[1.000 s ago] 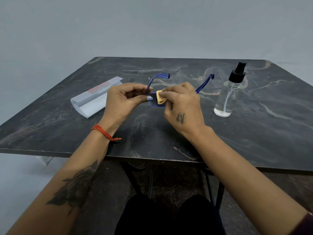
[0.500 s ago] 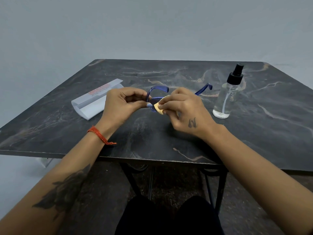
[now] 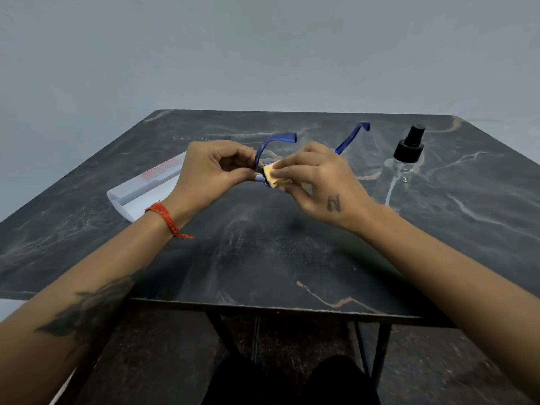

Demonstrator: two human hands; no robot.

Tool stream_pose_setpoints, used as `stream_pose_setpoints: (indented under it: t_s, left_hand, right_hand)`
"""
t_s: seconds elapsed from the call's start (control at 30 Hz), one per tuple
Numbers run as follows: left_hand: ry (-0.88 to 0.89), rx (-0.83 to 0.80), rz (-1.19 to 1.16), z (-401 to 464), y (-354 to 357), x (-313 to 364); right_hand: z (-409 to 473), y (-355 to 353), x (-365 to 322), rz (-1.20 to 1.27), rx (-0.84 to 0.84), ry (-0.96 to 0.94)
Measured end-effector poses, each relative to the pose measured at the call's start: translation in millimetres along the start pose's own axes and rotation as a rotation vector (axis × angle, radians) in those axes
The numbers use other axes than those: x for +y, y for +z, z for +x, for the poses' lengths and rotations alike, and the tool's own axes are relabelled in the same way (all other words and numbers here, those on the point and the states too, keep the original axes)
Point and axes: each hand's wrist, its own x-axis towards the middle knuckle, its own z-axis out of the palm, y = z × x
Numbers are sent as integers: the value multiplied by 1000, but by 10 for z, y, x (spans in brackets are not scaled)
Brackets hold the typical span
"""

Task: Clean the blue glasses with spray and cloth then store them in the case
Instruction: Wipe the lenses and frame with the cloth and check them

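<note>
Two hands meet above the dark marble counter [image 3: 263, 258]. At 9 o'clock lies the white case [image 3: 146, 190], open. The left hand [image 3: 209, 173] pinches the blue glasses [image 3: 276, 140] at the frame's left end; the right hand [image 3: 318, 178] pinches a tan cloth [image 3: 271, 175] against a lens. At 3 o'clock stands the spray bottle [image 3: 404, 165].

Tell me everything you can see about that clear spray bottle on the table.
The spray bottle stands upright on the dark marbled table, to the right of the person's right hand, with nothing touching it. Its body looks like clear plastic or glass; a thin dip tube shows through. A black pump nozzle and collar top it. Its base is hidden behind the right wrist, so any liquid level cannot be judged.
</note>
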Motion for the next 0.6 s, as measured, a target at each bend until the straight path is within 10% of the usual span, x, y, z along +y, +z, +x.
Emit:
stream_pose_setpoints:
  t_s: [0.6]
  left_hand:
    - [232, 42, 235, -64, 83, -203]
  right_hand:
    - [-99, 192, 0, -124, 204, 75]
